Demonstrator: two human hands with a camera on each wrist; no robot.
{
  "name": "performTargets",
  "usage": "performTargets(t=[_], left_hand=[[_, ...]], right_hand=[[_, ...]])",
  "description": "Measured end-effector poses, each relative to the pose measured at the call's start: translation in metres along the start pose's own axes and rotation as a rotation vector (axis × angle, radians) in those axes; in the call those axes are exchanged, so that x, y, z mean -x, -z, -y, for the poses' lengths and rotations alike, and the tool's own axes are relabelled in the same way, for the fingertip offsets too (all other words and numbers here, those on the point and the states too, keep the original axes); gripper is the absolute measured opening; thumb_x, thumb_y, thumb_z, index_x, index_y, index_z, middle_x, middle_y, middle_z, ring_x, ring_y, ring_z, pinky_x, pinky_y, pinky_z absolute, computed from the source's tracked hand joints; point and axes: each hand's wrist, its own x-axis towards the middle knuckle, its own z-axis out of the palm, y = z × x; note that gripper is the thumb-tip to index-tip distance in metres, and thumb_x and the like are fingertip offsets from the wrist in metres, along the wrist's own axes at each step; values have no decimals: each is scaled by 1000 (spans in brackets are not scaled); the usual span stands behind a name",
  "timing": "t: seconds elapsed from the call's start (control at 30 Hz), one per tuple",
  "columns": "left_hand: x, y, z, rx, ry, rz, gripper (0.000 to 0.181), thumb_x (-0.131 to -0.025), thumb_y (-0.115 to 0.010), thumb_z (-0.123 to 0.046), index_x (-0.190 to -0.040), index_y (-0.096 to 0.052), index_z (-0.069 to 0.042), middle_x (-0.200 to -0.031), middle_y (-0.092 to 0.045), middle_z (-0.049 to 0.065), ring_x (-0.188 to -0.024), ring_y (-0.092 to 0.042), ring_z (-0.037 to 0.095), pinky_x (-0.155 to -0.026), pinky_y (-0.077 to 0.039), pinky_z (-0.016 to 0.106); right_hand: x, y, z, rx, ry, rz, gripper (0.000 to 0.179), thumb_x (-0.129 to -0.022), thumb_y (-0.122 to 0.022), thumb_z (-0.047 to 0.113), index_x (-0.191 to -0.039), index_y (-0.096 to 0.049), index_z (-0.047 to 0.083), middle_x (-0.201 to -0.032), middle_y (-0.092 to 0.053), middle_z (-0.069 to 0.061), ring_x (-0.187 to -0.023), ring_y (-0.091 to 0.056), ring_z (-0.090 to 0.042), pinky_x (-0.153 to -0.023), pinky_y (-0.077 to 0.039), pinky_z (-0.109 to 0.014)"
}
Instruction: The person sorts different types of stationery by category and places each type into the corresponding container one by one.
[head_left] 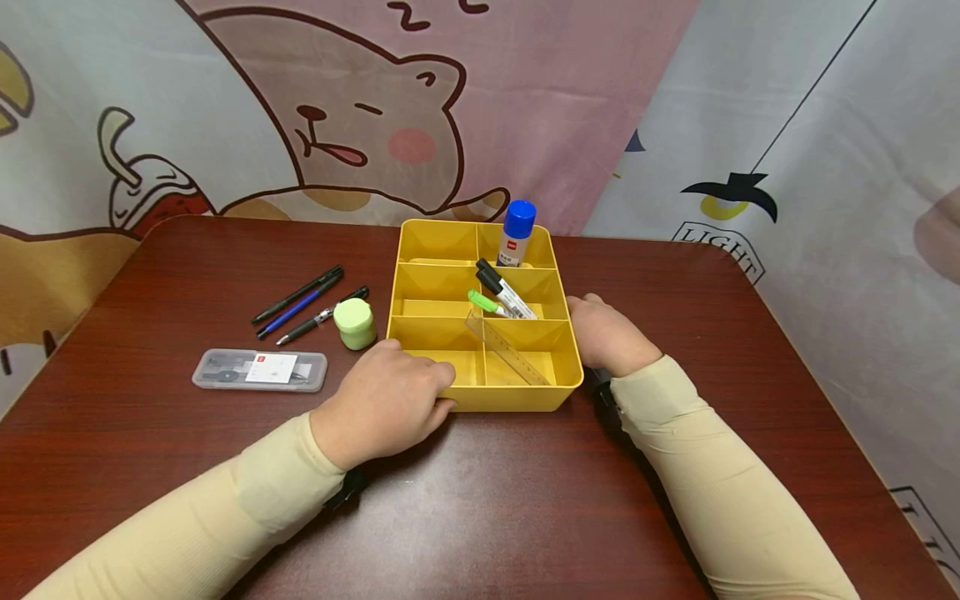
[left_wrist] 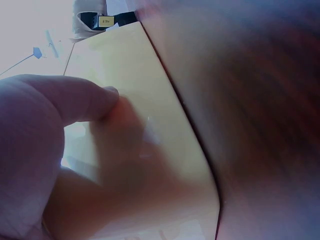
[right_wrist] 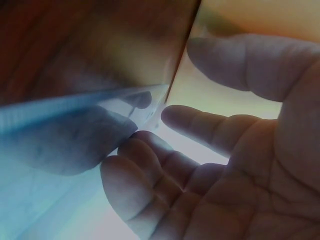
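Note:
A yellow compartment organizer (head_left: 517, 398) stands on the table. My left hand (head_left: 390, 400) grips its front left corner, the thumb (left_wrist: 92, 97) lying against the outer wall in the left wrist view. At the right side of the organizer is my right hand (head_left: 609, 333). Its fingers (right_wrist: 195, 122) are relaxed and extend along that wall, with nothing held. Inside the organizer, a glue stick (head_left: 513, 242) with a blue cap stands in the back right compartment. Black-capped markers (head_left: 506, 290) and a green-capped pen (head_left: 489, 303) lie in the middle right one. A clear ruler (head_left: 510, 350) leans across the front divider.
Left of the organizer lie a black pen (head_left: 288, 300), a blue pen (head_left: 296, 310) and a dark pen with a metal tip (head_left: 311, 325). A round pale green container (head_left: 354, 323) stands near them. A clear plastic case (head_left: 225, 370) with a white label lies closer to me.

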Motion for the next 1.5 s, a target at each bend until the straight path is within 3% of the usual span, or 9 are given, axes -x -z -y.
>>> performTargets(t=[0.73,1.3,1.5], left_hand=[[0,1,1,7,1,1,33,-84,-81,-38,-73,-56,-19,-60,-56,-7,-56,-60,13,-59,-38,39],[0,1,1,4,7,6,33,-85,-80,-38,-73,-56,-19,-60,-56,-7,-56,-59,13,-59,-37,39],[0,1,1,0,4,3,33,-85,-81,-38,-73,-56,-19,-60,-57,-7,-56,-60,13,-59,-38,39]], right_hand=[[0,1,1,20,18,4,22,-100,-58,19,-112,-74,9,-120,-69,-14,-103,-52,-34,-92,-49,-49],[-1,1,0,45,101,-22,18,-100,-61,17,-108,-74,10,-113,-71,-13,-97,-52,-33,-90,-47,-47],[-1,2,1,40,90,-22,17,-100,-61,16,-107,-74,10,-112,-71,-12,-98,-52,-32,-89,-48,-46]])
